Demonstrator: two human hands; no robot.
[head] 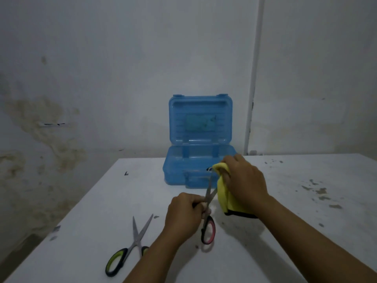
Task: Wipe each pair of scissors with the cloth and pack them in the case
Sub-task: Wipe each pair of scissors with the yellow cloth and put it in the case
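Observation:
My left hand (184, 213) grips a pair of scissors with pink-and-black handles (208, 229), blades open and pointing away from me. My right hand (243, 180) holds a yellow cloth (222, 199) bunched around the far tip of one blade, just in front of the case. A second pair with green-and-black handles (130, 245) lies open on the white table (91, 211) at the near left, partly under my left forearm. The blue plastic case (195, 160) stands open at the back, lid upright.
Behind the table rises a stained wall with a white pipe (254, 78) running down it. Dark specks and scuffs mark the table's right part (320, 190). The table's left edge slants towards me.

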